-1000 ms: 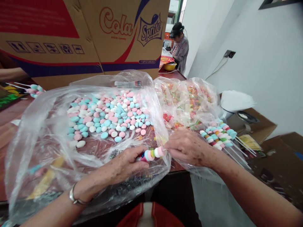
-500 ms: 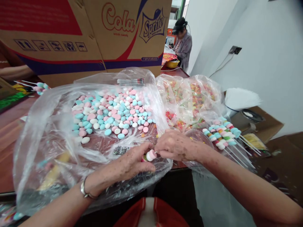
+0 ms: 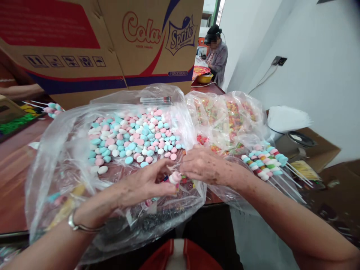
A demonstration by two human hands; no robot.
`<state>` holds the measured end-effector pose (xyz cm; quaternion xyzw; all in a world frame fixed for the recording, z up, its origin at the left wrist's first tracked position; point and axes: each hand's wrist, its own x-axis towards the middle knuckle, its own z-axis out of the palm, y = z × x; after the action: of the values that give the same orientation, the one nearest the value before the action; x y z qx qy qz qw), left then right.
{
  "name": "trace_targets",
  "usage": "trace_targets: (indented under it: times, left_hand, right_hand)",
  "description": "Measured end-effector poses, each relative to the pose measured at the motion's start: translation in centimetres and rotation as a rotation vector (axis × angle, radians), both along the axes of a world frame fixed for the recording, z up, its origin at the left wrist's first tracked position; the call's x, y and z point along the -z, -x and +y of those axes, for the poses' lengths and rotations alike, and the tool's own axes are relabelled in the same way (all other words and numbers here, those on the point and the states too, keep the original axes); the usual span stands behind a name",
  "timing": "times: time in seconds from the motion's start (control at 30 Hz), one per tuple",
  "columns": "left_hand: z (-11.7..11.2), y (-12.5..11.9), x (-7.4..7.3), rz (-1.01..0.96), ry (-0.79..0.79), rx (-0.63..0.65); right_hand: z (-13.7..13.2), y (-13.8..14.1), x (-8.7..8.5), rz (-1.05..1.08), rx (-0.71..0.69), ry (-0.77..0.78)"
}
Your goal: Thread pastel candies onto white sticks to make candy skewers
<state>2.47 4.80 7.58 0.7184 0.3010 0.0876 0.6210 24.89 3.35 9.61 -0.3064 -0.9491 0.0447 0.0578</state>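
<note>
My left hand (image 3: 143, 183) is closed round a candy skewer (image 3: 174, 177), with thumb and fingers at its sides. Pale pink and white candies show at its upper end, where a short bit of stick pokes out; the lower part is mostly behind the fingers. Right beside that tip, my right hand (image 3: 204, 165) has its fingers curled together, and what is in them is hidden. Behind both hands, pink, blue and white candies (image 3: 135, 137) lie spread on a clear plastic bag (image 3: 64, 150). Small coloured pieces lie under the bag's near part.
Finished-looking candy skewers (image 3: 263, 161) lie on the right. Bags of red and green gummies (image 3: 222, 116) stand behind my right hand. A large cardboard box (image 3: 112, 45) blocks the back left. More skewers (image 3: 52, 108) are at far left. Another person (image 3: 216, 56) sits at the back.
My left hand has shifted slightly left and the skewer's tip now stands more upright. My right fingers have come off the tip a little. The view has moved slightly.
</note>
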Motion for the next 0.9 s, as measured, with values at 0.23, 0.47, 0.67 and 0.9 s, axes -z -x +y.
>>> trace_targets:
  times: [0.23, 0.47, 0.67, 0.9]
  left_hand:
    - [-0.9, 0.5, 0.7, 0.111, 0.328, -0.01]
    - [-1.1, -0.7, 1.6, 0.045, 0.183, -0.099]
    - [-1.2, 1.3, 0.8, 0.139, 0.262, -0.061]
    - [-1.4, 1.7, 1.0, 0.139, 0.411, -0.062]
  right_hand:
    - [0.1, 0.7, -0.3, -0.014, -0.081, 0.006]
    - [0.0, 1.5, 0.4, -0.063, -0.078, -0.028]
    - [-0.1, -0.6, 0.1, 0.067, -0.005, 0.009]
    - [-0.1, 0.1, 0.4, 0.155, -0.111, -0.189]
